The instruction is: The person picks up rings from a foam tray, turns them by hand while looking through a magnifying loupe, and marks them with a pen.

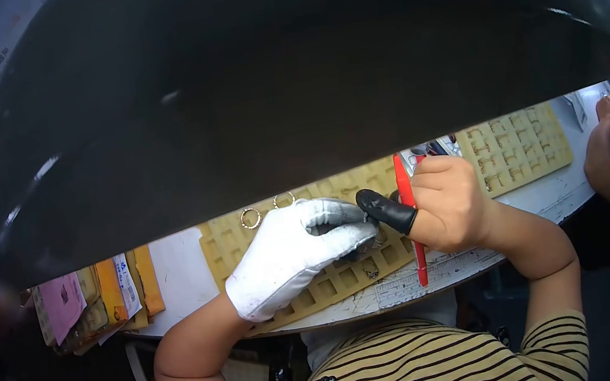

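My left hand, in a white glove with grey-stained fingertips, is closed in a pinch over a beige compartment tray. Whatever sits between its fingers is too small and dark to make out. My right hand grips a slim red pen-shaped tool, held nearly upright; its exact kind is unclear. A black finger cot covers the right thumb, whose tip nearly meets the left fingertips. Two ring-shaped pieces, a nearer ring and a farther ring, lie beyond my left hand. A small metal piece rests in the tray.
A large dark lamp hood or visor blocks the upper view. To the right lies a second compartment tray with small pieces. Stacked envelopes and packets stand at the left. Another person's arm is at the far right.
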`<state>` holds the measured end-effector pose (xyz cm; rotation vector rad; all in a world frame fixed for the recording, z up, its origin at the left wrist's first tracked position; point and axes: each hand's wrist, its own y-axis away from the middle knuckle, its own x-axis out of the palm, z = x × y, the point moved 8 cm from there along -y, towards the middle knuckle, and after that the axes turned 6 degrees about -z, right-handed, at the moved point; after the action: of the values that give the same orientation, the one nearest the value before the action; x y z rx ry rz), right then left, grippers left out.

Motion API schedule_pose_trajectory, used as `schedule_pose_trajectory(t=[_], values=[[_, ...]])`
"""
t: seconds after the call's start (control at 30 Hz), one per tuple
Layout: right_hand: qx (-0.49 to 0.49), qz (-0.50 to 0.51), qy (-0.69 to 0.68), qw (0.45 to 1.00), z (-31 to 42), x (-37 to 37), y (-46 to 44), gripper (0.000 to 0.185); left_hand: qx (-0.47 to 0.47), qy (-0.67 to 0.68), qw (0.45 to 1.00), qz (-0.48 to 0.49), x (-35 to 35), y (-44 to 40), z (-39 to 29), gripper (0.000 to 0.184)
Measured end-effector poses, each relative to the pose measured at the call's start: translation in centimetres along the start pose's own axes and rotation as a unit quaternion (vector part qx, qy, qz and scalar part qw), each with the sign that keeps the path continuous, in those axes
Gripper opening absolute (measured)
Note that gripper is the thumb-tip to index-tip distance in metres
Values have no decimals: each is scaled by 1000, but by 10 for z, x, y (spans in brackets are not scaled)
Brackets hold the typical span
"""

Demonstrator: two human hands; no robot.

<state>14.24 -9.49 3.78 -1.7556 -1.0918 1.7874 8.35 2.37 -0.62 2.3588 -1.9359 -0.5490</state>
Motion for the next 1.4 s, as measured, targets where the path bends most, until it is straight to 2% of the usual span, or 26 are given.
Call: schedule_pose_trajectory(t=[0.03,0.1,0.17,0.23,0.27,0.3,0.37,0.43,0.47,0.5,0.57,0.6,0.63,0.7,0.73,0.77,0.8,0.83,0.87,0.9,0.97,1.0,1.03,1.1,1.4], values=[[0,1,-1,1000,0,0,0,22,0,1,1000,0,0,0,-2,29],[19,2,-3,1000,-1,0,-3,27,-80,54,995,-2,2,2,2,28],[38,-2,-8,999,-4,-1,-5,29,-67,73,995,-19,4,2,1,26],[135,1,-98,986,-21,5,0,27,-53,90,994,-36,4,2,2,24],[159,-6,-152,975,-26,8,3,33,-31,82,995,-44,3,2,1,23],[159,-7,-152,976,-27,8,5,33,-10,73,996,-53,2,2,-2,23],[178,7,-202,963,-30,12,8,48,-15,79,995,-55,1,3,-1,22],[143,4,-153,978,-25,6,4,43,-22,86,994,-57,0,3,-4,22],[107,1,-105,989,-20,2,1,37,-61,92,993,-35,1,3,-3,22],[106,1,-105,989,-18,0,-1,37,-101,99,990,-13,3,3,-1,22],[45,-9,-31,998,-6,-6,-7,40,-121,95,988,-8,1,3,2,23],[37,-8,-37,999,-5,-6,-7,43,-142,90,986,-1,2,4,5,24],[37,-8,-36,999,-6,-5,-7,43,-141,90,986,-1,3,5,6,24],[94,-3,-95,991,-16,0,-3,43,-37,41,997,-47,-3,3,-4,21],[132,15,-135,982,-21,2,-2,38,-36,40,997,-47,-1,4,-3,21],[131,14,-135,982,-20,4,-2,38,3,14,998,-60,-3,4,-7,18],[191,9,-209,959,-26,11,2,37,42,-12,996,-72,-4,5,-11,16],[250,4,-281,926,-31,18,8,37,42,-13,996,-72,-3,5,-7,16],[283,-4,-328,901,-33,23,11,23,85,-21,993,-84,-4,5,-10,14],[283,-5,-328,901,-30,21,8,23,129,-31,987,-96,-6,7,-14,13],[447,60,-434,780,-34,32,19,18,146,-28,984,-95,-6,7,-14,14],[499,86,-452,734,-33,37,26,17,163,-26,982,-94,-6,7,-16,16],[499,86,-452,734,-34,37,27,17,163,-26,982,-94,-6,7,-15,16],[552,120,-503,655,-32,47,38,18,168,-11,981,-96,-6,7,-16,17],[566,123,-566,587,-28,49,36,18,153,-35,981,-115,-7,9,-24,17]])
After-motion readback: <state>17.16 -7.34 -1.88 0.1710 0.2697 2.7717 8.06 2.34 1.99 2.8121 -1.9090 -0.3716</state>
